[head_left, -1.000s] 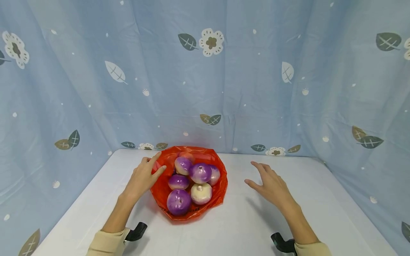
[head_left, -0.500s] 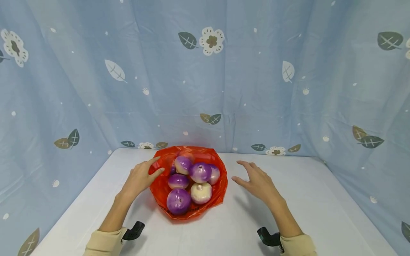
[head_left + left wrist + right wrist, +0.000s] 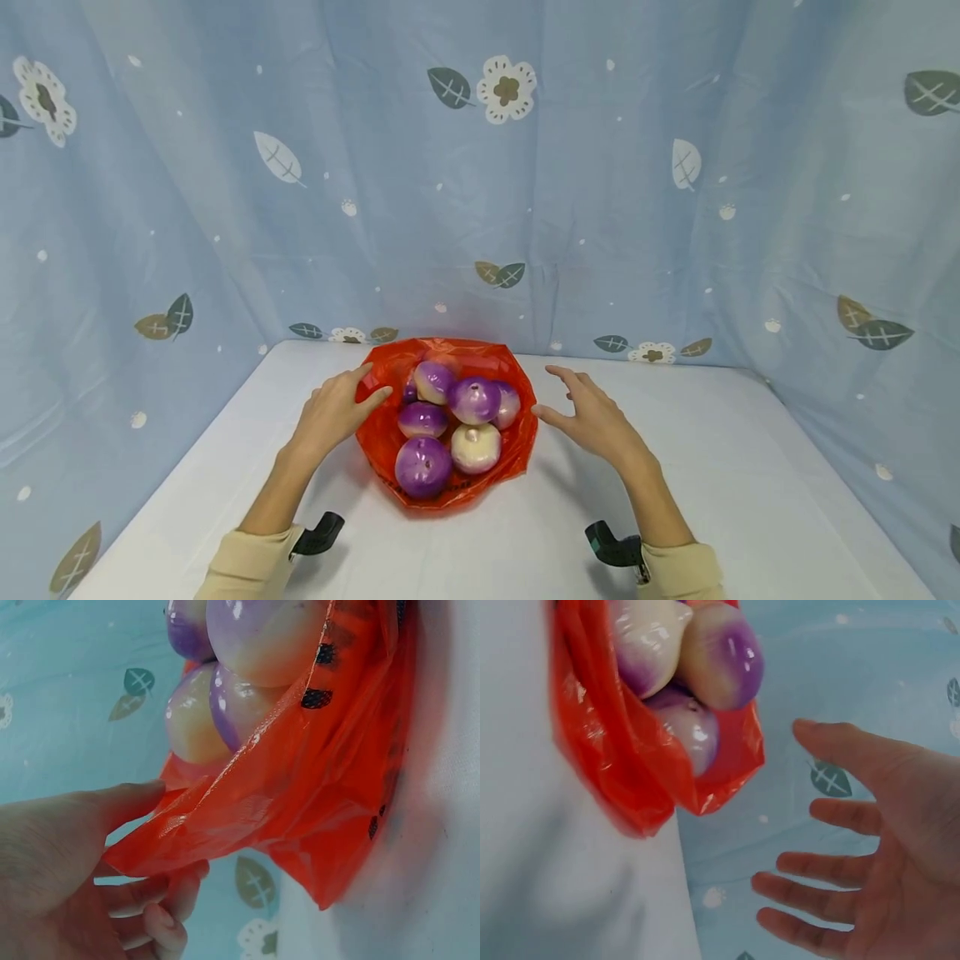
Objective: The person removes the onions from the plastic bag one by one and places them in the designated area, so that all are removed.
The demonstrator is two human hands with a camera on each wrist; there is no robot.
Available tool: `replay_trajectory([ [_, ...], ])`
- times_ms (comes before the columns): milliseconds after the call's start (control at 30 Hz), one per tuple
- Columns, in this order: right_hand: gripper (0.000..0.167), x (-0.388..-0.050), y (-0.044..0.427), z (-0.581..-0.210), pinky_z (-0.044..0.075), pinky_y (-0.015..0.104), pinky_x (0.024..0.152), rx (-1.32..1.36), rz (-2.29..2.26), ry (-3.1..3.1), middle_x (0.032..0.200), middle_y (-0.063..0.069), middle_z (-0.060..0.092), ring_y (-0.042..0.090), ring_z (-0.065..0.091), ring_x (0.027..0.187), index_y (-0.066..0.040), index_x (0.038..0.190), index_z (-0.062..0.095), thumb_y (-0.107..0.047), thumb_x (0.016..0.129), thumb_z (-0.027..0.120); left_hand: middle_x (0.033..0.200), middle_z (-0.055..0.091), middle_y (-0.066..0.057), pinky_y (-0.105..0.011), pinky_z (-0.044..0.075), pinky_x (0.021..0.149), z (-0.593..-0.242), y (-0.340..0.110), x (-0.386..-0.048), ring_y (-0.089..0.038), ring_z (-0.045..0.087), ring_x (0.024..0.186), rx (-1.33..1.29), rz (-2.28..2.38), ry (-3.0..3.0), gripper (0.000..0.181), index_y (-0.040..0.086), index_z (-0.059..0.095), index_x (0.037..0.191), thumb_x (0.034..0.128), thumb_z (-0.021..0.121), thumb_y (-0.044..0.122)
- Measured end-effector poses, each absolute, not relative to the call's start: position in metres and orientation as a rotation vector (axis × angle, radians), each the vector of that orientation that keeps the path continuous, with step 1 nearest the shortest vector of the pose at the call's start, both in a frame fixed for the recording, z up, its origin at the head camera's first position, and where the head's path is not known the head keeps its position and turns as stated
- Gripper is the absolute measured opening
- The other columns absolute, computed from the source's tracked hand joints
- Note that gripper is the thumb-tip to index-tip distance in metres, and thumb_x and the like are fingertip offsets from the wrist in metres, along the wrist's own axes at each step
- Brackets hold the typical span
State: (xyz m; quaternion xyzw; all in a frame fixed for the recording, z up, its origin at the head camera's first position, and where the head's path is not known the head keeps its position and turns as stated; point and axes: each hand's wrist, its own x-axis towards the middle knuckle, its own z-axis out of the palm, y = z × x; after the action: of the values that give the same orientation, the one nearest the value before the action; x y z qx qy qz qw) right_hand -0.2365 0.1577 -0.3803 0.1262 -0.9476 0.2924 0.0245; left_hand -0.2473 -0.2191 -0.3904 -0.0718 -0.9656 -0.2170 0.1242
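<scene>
A red plastic bag (image 3: 517, 450), its mouth spread wide, stands on the white table and holds several shiny purple-and-white turnips (image 3: 476, 401). At the bag's left rim is my left hand (image 3: 330, 412). In the left wrist view, the red rim lies between the thumb (image 3: 131, 802) and the spread fingers (image 3: 139, 896), without a visible pinch. Just off the bag's right side, my right hand (image 3: 600, 421) is held with fingers apart. The right wrist view shows a gap between that hand's fingertips (image 3: 769, 881) and the bag, with nothing in the palm.
The white table (image 3: 480, 558) stretches to both sides and in front of the bag. Behind it and along the sides hangs a blue curtain (image 3: 600, 167) with leaves and flowers. Each wrist wears a black camera mount (image 3: 318, 533).
My right hand has moved left, from well away to close beside the bag's right rim. My left hand has shifted only slightly at the left rim. The bag stays put.
</scene>
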Motion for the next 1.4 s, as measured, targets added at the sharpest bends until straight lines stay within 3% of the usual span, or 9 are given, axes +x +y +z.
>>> replay_trajectory([
  [167, 0.076, -0.238, 0.156, -0.379, 0.058, 0.051, 0.082, 0.387, 0.965, -2.957, 0.144, 0.017, 0.047, 0.036, 0.057, 0.120, -0.022, 0.150, 0.038, -0.052, 0.086, 0.068, 0.133, 0.058, -0.027, -0.061, 0.053, 0.086, -0.392, -0.218, -0.247, -0.047, 0.059, 0.115, -0.206, -0.630, -2.792, 0.067, 0.002, 0.045, 0.145, 0.0935, 0.064, 0.040],
  [333, 0.079, -0.240, 0.155, -0.375, 0.059, 0.048, 0.080, 0.390, 0.999, -2.941, 0.146, 0.019, 0.043, 0.036, 0.057, 0.121, -0.020, 0.151, 0.035, -0.052, 0.086, 0.068, 0.133, 0.058, -0.027, -0.064, 0.053, 0.083, -0.394, -0.216, -0.247, -0.046, 0.060, 0.112, -0.206, -0.652, -2.785, 0.074, 0.012, 0.033, 0.153, 0.0936, 0.062, 0.043],
  [800, 0.075, -0.248, 0.133, -0.376, 0.059, 0.035, 0.070, 0.457, 1.046, -2.926, 0.136, 0.015, 0.053, 0.033, 0.060, 0.112, -0.020, 0.147, 0.042, -0.048, 0.084, 0.073, 0.125, 0.061, -0.026, -0.061, 0.055, 0.080, -0.390, -0.213, -0.248, -0.042, 0.063, 0.104, -0.176, -0.669, -2.826, 0.080, 0.016, 0.031, 0.155, 0.0912, 0.060, 0.054],
  [1133, 0.077, -0.246, 0.111, -0.390, 0.050, 0.026, 0.065, 0.532, 1.075, -2.785, 0.116, 0.012, 0.061, 0.019, 0.057, 0.083, -0.019, 0.148, 0.040, -0.045, 0.084, 0.074, 0.128, 0.061, -0.027, -0.065, 0.049, 0.091, -0.394, -0.214, -0.245, -0.045, 0.061, 0.111, -0.207, -0.698, -2.810, 0.070, 0.006, 0.041, 0.148, 0.0912, 0.068, 0.036],
  [1400, 0.077, -0.247, 0.102, -0.397, 0.051, 0.030, 0.067, 0.580, 1.040, -2.741, 0.109, 0.010, 0.061, 0.025, 0.056, 0.085, -0.026, 0.146, 0.044, -0.045, 0.079, 0.079, 0.133, 0.059, -0.027, -0.058, 0.052, 0.091, -0.397, -0.215, -0.250, -0.046, 0.060, 0.115, -0.300, -0.779, -2.748, 0.060, 0.001, 0.049, 0.142, 0.0889, 0.071, 0.017],
])
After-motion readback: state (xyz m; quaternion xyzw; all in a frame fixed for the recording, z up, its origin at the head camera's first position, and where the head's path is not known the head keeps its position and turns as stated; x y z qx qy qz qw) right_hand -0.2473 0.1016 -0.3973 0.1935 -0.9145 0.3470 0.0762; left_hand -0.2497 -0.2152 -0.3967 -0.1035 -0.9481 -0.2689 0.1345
